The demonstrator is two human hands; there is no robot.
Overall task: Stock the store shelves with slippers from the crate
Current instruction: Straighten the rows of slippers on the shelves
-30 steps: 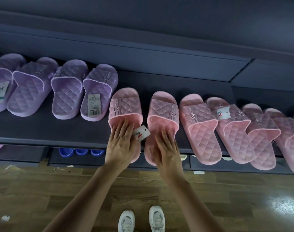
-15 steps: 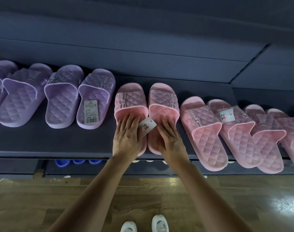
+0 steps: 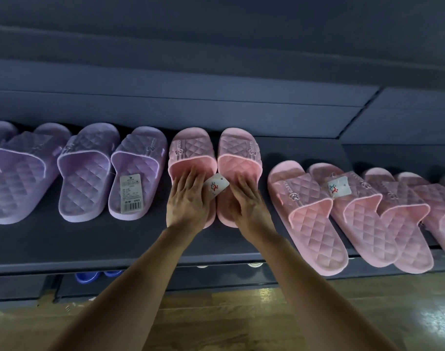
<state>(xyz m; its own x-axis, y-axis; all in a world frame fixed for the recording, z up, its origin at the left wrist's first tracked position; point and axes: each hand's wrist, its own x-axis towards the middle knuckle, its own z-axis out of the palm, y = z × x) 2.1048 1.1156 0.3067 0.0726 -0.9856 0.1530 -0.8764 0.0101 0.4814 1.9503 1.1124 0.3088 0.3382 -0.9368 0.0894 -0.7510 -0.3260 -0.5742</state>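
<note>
Left hand [image 3: 187, 201]: flat, fingers straight, pressing the left pink slipper [image 3: 188, 150].
Right hand [image 3: 246, 198]: flat on the right pink slipper [image 3: 239, 153], gripping nothing.
Pair: under both palms on the shelf [image 3: 89, 244], sides touching.
Tag [image 3: 215, 186]: between the hands.
Doing it well: push evenly and line the heels up with the purple slippers [image 3: 138, 171] left of the left hand.

Left hand [image 3: 187, 202] and right hand [image 3: 249, 203] flat on pink slippers [image 3: 191, 148] on shelf [image 3: 89, 241]
</note>
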